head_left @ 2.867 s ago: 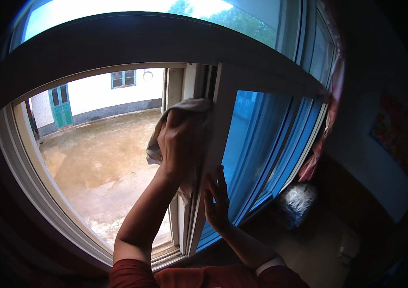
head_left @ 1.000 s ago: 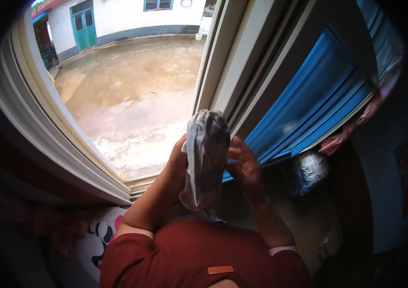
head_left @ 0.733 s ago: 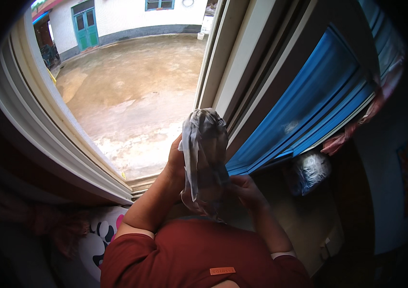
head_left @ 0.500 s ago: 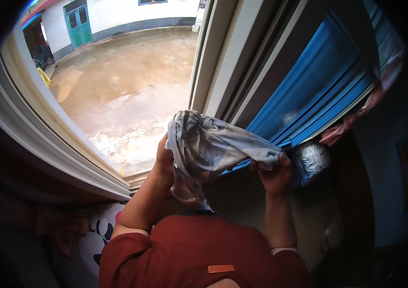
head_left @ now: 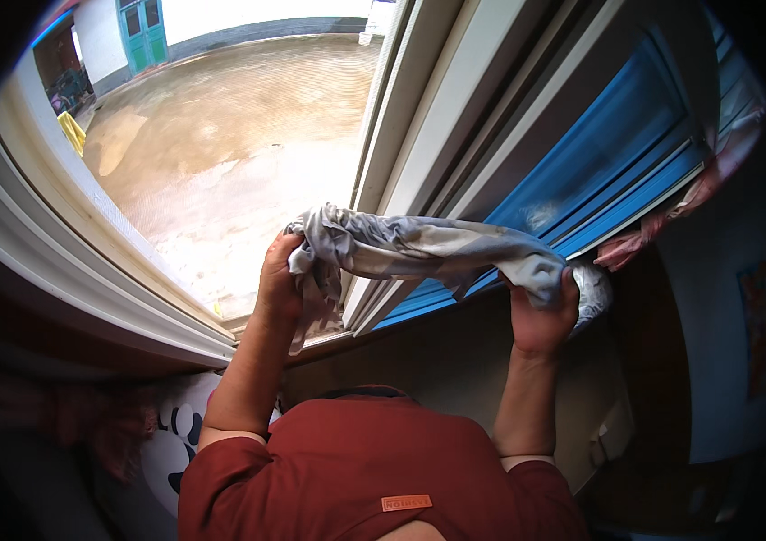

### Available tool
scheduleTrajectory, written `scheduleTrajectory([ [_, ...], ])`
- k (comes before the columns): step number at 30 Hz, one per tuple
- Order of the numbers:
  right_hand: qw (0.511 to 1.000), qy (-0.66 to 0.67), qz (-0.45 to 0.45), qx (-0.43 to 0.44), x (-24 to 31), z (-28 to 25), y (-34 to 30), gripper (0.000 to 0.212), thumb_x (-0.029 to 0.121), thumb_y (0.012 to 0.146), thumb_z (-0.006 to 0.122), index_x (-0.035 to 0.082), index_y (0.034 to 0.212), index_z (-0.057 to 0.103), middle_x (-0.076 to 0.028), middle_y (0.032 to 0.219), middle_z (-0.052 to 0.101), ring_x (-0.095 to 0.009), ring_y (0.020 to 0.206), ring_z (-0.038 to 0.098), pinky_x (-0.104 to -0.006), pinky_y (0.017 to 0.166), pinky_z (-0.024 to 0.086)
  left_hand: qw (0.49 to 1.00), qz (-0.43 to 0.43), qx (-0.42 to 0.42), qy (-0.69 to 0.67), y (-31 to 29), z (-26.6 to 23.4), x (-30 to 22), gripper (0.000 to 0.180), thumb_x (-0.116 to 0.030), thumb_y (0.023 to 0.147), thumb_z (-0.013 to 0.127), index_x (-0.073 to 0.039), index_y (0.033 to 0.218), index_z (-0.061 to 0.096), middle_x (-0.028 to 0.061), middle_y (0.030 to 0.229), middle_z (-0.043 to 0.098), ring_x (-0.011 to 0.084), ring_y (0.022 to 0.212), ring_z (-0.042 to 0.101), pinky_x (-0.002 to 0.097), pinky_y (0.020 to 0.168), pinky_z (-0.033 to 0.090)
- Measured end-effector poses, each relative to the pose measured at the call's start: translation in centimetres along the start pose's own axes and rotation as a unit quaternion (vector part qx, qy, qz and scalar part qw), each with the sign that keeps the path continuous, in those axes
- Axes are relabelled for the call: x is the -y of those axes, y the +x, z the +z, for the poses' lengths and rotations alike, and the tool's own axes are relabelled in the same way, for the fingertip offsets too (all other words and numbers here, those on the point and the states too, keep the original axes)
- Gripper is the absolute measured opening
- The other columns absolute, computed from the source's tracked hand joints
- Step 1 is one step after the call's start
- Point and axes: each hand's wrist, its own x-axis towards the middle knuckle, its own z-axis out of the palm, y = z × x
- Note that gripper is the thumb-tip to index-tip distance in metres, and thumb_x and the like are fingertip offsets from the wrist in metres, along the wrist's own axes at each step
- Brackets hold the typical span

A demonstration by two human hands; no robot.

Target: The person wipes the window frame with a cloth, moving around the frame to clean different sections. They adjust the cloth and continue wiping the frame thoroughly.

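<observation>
Grey cloth (head_left: 419, 245) stretched taut between both hands. Left hand (head_left: 279, 281) fisted on one bunched end; right hand (head_left: 542, 311) clenched around the other, before the window frame (head_left: 428, 135).

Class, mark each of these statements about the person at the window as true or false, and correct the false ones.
1. Both hands grip one grey cloth. True.
2. The cloth is folded into a small neat square. False: it is stretched out between the left hand and the right hand.
3. A blue panel lies right of the white window frame. True.
4. The person wears a green top. False: the red top has long sleeves.
5. A paved yard shows through the window. True.
</observation>
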Motion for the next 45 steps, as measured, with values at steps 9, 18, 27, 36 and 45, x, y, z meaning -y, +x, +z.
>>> scheduleTrajectory([
  [9,0.969,-0.170,0.073,0.164,-2.8,4.6,-1.1,0.046,0.038,0.083,0.060,-0.001,0.107,0.058,-0.011,0.102,0.061,-0.018,0.097,0.056,-0.0301,0.088,0.042,0.984,0.091,0.114,0.101,-3.5,6.1,-0.6,0.062,-0.033,0.091,0.041,-0.002,0.142,0.026,0.0198,0.129,0.047,0.0270,0.114,0.051,0.0371,0.094,0.044],
  [18,0.949,-0.111,0.174,0.239,-4.6,7.0,-1.2,0.071,0.047,0.083,0.063,-0.003,0.129,0.043,-0.007,0.114,0.057,-0.014,0.106,0.053,-0.0279,0.093,0.040,0.798,0.296,0.232,0.471,-3.4,6.0,0.8,0.066,-0.002,0.080,0.058,0.001,0.140,0.032,0.0177,0.138,0.040,0.0235,0.128,0.037,0.0343,0.107,0.026],
  [27,0.961,-0.118,0.079,0.236,-4.2,6.6,-1.8,0.057,0.050,0.091,0.050,-0.001,0.116,0.056,-0.014,0.104,0.065,-0.023,0.098,0.062,-0.0365,0.084,0.049,0.959,0.186,0.103,0.186,-3.1,5.5,2.4,0.050,0.010,0.080,0.048,-0.001,0.128,0.048,0.0104,0.114,0.059,0.0156,0.103,0.057,0.0292,0.092,0.044],
  [36,0.929,0.294,0.156,0.163,-1.7,3.9,0.1,0.051,0.048,0.097,0.035,0.009,0.072,0.057,-0.004,0.067,0.048,-0.019,0.067,0.048,-0.0320,0.061,0.041,0.805,0.425,0.093,0.403,-2.0,9.6,0.5,0.042,0.008,0.085,0.051,-0.002,0.126,0.050,0.0093,0.116,0.056,0.0142,0.104,0.055,0.0277,0.091,0.043],
  [45,0.941,0.272,0.135,0.148,-0.2,4.6,0.1,0.048,0.044,0.097,0.037,0.014,0.060,0.042,0.001,0.056,0.037,-0.014,0.053,0.039,-0.0286,0.051,0.036,0.533,0.640,0.062,0.550,3.4,17.9,1.3,0.043,-0.003,0.073,0.070,-0.018,0.112,0.062,0.0112,0.112,0.055,0.0302,0.101,0.054,0.0362,0.083,0.047],
])
